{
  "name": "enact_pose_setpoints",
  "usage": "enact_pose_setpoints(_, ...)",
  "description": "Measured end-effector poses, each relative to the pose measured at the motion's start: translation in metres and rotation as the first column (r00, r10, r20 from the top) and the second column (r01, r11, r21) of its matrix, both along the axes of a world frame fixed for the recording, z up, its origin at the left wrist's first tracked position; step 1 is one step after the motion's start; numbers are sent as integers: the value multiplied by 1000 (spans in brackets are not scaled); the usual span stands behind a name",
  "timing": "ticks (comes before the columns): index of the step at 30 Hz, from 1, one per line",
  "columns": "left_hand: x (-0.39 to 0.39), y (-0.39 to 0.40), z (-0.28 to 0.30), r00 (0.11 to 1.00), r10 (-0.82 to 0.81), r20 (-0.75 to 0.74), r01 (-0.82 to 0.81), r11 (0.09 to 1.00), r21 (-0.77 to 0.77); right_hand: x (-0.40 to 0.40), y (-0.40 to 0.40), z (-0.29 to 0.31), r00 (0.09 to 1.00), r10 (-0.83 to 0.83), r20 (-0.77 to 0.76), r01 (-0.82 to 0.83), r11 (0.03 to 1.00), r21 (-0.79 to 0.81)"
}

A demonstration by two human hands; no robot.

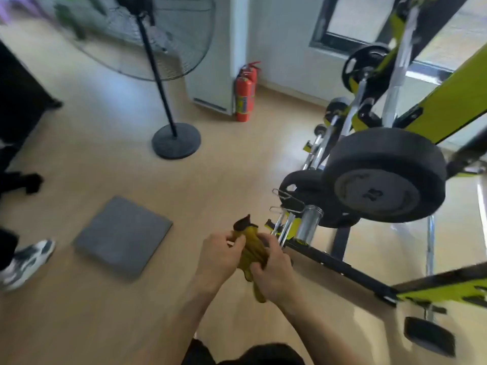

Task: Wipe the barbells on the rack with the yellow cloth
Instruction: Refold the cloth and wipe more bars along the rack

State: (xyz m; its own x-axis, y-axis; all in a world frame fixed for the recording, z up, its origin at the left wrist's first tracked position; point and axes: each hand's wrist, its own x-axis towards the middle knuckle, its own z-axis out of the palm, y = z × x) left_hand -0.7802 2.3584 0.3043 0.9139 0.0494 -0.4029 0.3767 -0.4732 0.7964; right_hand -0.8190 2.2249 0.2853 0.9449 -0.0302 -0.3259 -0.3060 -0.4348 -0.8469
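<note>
Grip: left hand (220,255) and right hand (274,275) both grasp the yellow cloth (251,252), fingers curled round it, cloth bunched and twisted btwn them. One dark-tipped corner sticks up above the hands; a tail hangs below the right hand.

Location, ref. the rack (342,270): cloth is held just left of the rack's black base rail, near but not touching the chrome sleeve end (309,222) of the lowest barbell. The big black weight plate (386,177) sits above and right of it; more barbells (329,125) are stacked further up the rack.

Procedure (judgement): no wiping contact yet; step in hand is prepping the cloth. Refold to a flat pad w/ clean face out. Wrap pad round the sleeve, stroke along its length. Keep fingers clear of the wire clips (286,198) next to the sleeve.
</note>
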Motion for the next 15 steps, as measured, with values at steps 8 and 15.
enact_pose_setpoints(8, 166, 29, 16, 922, -374, 101, 376, 927, 2, 96, 46, 14, 881, -455, -132, 468, 879, 95)
enact_pose_setpoints(15, 319, -13, 15, 819, -568, 74, 570, 795, -208, 206, 29, 1, 879, -388, -277, 450, 866, 216)
